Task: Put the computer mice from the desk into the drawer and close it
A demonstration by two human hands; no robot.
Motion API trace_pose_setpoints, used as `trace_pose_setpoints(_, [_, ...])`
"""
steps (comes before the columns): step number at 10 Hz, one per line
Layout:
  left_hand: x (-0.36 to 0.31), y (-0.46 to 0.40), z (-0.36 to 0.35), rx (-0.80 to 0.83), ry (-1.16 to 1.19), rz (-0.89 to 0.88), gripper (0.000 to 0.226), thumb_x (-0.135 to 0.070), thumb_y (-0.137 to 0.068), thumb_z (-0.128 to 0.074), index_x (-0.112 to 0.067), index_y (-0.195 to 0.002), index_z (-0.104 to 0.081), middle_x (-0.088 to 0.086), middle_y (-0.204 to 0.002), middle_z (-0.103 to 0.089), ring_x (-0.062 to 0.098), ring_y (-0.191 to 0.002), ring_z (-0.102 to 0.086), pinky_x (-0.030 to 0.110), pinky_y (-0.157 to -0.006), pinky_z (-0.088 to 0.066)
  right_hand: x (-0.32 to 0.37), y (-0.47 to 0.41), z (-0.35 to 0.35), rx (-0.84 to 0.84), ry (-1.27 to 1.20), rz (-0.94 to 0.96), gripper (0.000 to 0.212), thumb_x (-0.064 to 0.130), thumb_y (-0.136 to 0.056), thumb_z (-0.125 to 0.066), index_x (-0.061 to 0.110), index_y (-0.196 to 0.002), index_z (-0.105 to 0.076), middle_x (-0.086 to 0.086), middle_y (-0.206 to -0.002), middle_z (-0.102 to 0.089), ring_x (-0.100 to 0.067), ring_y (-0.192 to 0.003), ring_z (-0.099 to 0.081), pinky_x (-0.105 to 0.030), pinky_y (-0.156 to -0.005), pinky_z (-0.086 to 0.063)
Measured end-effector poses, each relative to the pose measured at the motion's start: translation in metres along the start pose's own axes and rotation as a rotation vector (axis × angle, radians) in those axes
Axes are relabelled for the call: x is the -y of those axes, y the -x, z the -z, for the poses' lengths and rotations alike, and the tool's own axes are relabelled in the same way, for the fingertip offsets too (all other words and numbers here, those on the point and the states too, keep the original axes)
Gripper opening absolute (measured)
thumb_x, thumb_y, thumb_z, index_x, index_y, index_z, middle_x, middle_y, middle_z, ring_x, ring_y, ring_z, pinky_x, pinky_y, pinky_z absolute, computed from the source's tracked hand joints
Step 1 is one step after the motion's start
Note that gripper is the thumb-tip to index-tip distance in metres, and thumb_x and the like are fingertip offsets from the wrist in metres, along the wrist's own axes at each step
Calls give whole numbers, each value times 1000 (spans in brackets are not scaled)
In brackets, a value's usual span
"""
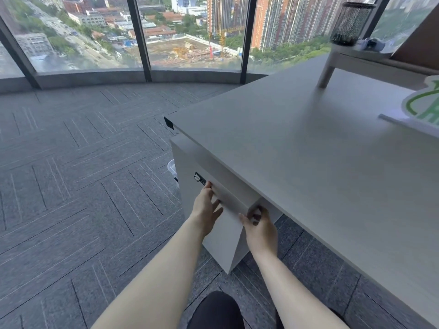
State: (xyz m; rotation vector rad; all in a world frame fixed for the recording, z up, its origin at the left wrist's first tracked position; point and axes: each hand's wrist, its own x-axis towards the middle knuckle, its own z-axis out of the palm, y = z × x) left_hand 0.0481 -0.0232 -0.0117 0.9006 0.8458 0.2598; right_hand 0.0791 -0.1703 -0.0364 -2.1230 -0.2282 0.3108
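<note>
A white drawer point(231, 198) sits under the front left corner of the grey desk point(308, 162), with a small black lock at its upper left. My left hand point(205, 208) rests against the drawer front at its left side, fingers spread on the panel. My right hand point(260, 227) curls around the drawer front's lower right corner. The drawer front looks nearly flush with the cabinet; its inside is hidden. No computer mouse is visible on the desk top near me.
A white riser shelf point(351, 60) at the desk's far right holds a black mesh pen cup point(350, 23) and small blurred objects. A white and green sign point(422, 103) lies at the right edge. A clear bin point(172, 169) stands beside the cabinet. Grey carpet and tall windows lie beyond.
</note>
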Motion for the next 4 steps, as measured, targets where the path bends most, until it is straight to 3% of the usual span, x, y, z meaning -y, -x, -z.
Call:
trace_pose_setpoints(1, [-4, 0, 0, -4, -9, 8, 53, -22, -97, -23, -32, -148, -31, -4, -157, -32, 31, -134, -43, 41, -110, -36, 1, -2, 1, 7, 19, 17, 30, 38, -88, -67, 14, -102, -56, -3, -96, -71, -26, -91, -69, -30, -67, -48])
trace_pose_setpoints(2, [-2, 5, 0, 4, -48, 6, 51, -25, -97, -24, -32, -147, -34, -3, -155, -36, 30, -129, -48, 36, -102, -39, 3, 1, 2, 50, 41, 5, 32, 40, -89, -65, 14, -106, -57, -5, -97, -70, -30, -95, -69, -33, -68, -50])
trace_pose_setpoints(3, [-5, 18, 0, -29, -115, -13, 50, -27, -98, -26, -25, -146, -37, 2, -153, -39, 31, -127, -50, 38, -107, -39, 6, 6, 7, 75, 88, -57, 55, 40, -91, -60, 11, -136, -48, -11, -120, -67, -32, -107, -65, -37, -77, -53])
trace_pose_setpoints(4, [14, 46, 18, -78, -201, -37, 49, -23, -98, -28, -17, -146, -38, 8, -149, -43, 31, -124, -53, 40, -106, -40, 2, 25, 16, 26, 56, -88, 47, 28, -92, -54, 15, -136, -48, -5, -112, -67, -26, -96, -65, -38, -75, -53])
